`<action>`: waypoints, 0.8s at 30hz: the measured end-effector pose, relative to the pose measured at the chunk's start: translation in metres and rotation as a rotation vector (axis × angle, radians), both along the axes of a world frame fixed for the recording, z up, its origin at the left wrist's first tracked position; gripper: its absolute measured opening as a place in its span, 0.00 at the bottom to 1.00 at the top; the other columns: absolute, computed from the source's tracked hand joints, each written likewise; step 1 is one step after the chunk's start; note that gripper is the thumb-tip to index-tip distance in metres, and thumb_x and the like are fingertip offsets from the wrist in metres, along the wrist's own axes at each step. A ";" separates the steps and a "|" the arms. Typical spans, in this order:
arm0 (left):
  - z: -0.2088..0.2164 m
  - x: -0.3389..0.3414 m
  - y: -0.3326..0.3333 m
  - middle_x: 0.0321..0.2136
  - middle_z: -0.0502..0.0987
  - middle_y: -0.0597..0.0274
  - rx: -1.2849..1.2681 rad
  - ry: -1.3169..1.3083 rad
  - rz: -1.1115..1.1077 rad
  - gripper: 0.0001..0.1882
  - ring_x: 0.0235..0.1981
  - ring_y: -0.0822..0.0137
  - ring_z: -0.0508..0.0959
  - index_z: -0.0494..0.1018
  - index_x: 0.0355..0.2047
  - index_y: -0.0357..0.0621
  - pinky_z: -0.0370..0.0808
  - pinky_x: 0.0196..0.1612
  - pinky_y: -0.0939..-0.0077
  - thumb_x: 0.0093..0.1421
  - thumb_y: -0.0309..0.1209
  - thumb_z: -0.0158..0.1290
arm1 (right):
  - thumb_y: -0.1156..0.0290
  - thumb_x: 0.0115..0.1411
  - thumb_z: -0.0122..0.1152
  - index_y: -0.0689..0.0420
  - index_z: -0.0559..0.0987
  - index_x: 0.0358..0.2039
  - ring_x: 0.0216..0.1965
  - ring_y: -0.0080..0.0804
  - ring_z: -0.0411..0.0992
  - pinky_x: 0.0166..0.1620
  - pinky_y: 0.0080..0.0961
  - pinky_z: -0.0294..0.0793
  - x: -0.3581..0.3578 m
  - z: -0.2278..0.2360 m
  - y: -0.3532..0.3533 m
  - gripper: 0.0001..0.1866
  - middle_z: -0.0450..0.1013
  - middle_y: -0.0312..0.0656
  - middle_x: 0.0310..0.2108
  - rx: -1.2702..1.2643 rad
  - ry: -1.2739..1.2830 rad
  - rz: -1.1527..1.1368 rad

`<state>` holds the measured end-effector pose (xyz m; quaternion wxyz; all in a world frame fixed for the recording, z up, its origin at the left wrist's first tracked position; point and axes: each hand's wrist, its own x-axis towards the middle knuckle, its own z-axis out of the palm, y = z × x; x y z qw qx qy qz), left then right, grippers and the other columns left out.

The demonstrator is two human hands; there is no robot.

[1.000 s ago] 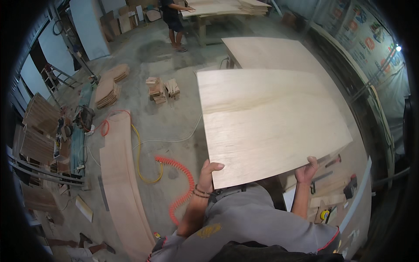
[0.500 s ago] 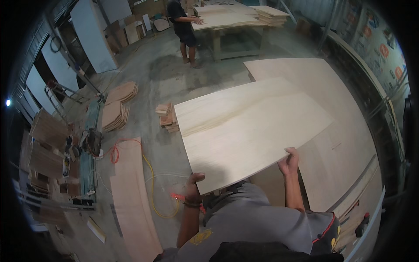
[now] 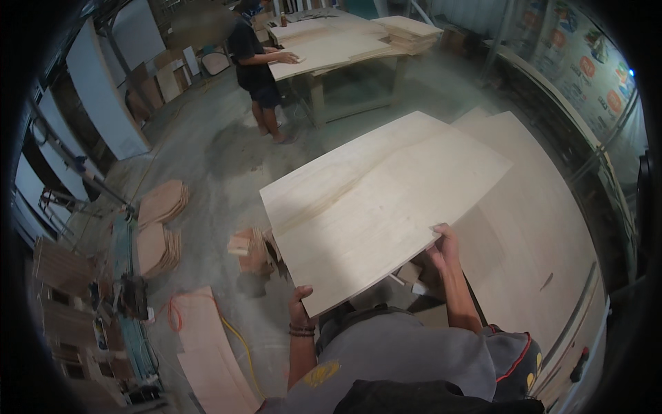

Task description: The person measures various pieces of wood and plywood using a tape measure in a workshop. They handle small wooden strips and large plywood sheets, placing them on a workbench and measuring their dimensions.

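Observation:
A large pale plywood panel (image 3: 386, 200) is held up in front of my body, tilted, its far right part over a bigger wooden sheet (image 3: 538, 228). My left hand (image 3: 301, 302) grips its near left corner, thumb on top and fingers beneath. Along the near edge, further right, my right hand (image 3: 445, 247) is closed on the same panel, its fingers partly hidden under the board. The panel's underside is out of sight.
A person (image 3: 258, 69) stands at a far worktable (image 3: 324, 52) with stacked boards (image 3: 407, 31). On the floor to the left lie wood offcuts (image 3: 252, 248), rounded panels (image 3: 158, 248), long boards (image 3: 207, 345) and a yellow hose (image 3: 241, 338). A knife-like tool (image 3: 580, 362) lies at lower right.
My view has swung, so the floor items sit lower and further left. Both hands keep hold of the plywood panel, which is slightly turned. The other person's hands have shifted on the table.

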<state>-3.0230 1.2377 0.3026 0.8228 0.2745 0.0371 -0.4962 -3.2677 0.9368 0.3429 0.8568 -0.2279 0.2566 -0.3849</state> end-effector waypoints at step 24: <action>-0.030 0.425 -0.526 0.48 0.75 0.43 -0.023 0.041 -0.345 0.27 0.49 0.51 0.79 0.64 0.54 0.25 0.76 0.57 0.54 0.55 0.25 0.54 | 0.74 0.51 0.59 0.56 0.74 0.37 0.40 0.36 0.73 0.48 0.34 0.75 0.392 -0.036 -0.514 0.11 0.73 0.39 0.36 0.033 0.033 -0.214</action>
